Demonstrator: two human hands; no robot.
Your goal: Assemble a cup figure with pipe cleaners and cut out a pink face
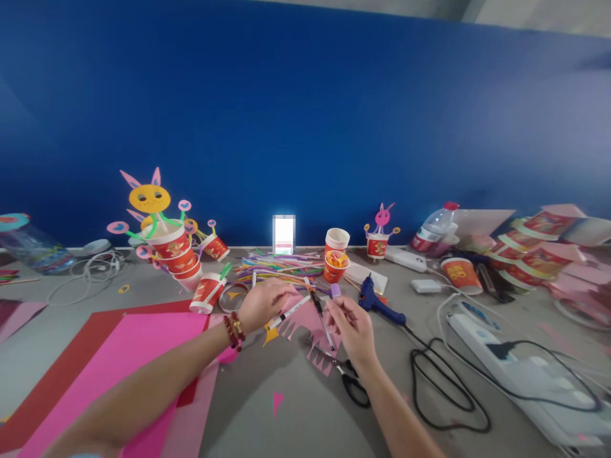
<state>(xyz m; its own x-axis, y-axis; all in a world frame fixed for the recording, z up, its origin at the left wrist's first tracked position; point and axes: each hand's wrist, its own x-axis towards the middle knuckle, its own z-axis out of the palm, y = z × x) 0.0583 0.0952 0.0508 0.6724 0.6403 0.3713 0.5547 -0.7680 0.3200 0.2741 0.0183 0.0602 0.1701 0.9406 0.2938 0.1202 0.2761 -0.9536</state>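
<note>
My left hand (267, 304), with a beaded bracelet at the wrist, reaches over the table beside a white marker (289, 312); its fingers are bent and partly hidden, and I cannot make out what they hold. My right hand (351, 324) pinches a small purple piece (335, 291) between thumb and fingertips. Cut pink paper (305, 324) lies between the hands, with a black pen (323, 318) on it. Black-handled scissors (356, 388) rest just below my right hand. Behind the hands is a pile of coloured pipe cleaners (277, 266).
Pink sheets (143, 356) cover the left side. Rabbit-decorated cups (172, 245) stand at back left, a cup of orange pieces (335, 267) at centre. On the right are a blue glue gun (382, 305), black cable, a power strip (515, 375), a bottle (432, 229) and stacked cups (539, 248).
</note>
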